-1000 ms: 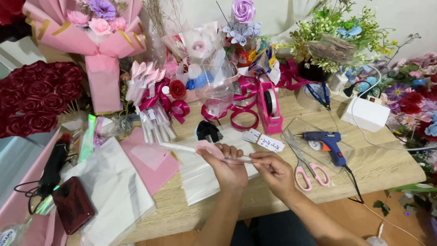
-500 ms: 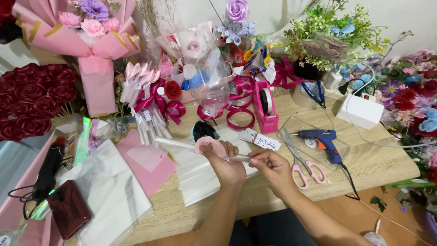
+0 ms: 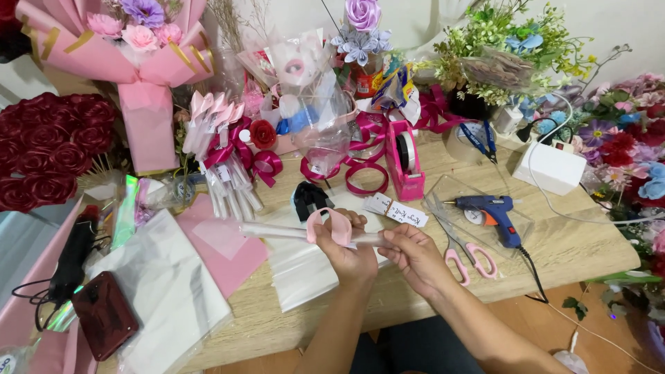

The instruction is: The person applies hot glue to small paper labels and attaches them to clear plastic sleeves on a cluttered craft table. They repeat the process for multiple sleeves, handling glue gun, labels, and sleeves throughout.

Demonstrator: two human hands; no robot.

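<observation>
My left hand (image 3: 348, 253) grips a thin white stick (image 3: 277, 231) that lies level across the wooden table (image 3: 568, 253), with a pale pink ribbon loop (image 3: 330, 225) wrapped around it above my fingers. My right hand (image 3: 414, 255) pinches the stick's right end, close beside the left hand. Both hands hover over a stack of white paper sheets (image 3: 305, 266) near the table's front edge.
Pink-handled scissors (image 3: 465, 253) and a blue glue gun (image 3: 492, 211) lie right of my hands. A pink tape dispenser (image 3: 405, 161), magenta ribbon coils (image 3: 360, 173), a pink bouquet (image 3: 142, 69), red roses (image 3: 41, 152), pink paper (image 3: 218, 242) and a dark red wallet (image 3: 105, 315) crowd the table.
The pink ribbon now forms a raised loop over the stick. Both hands stay at the same spot, with the fingers shifted slightly.
</observation>
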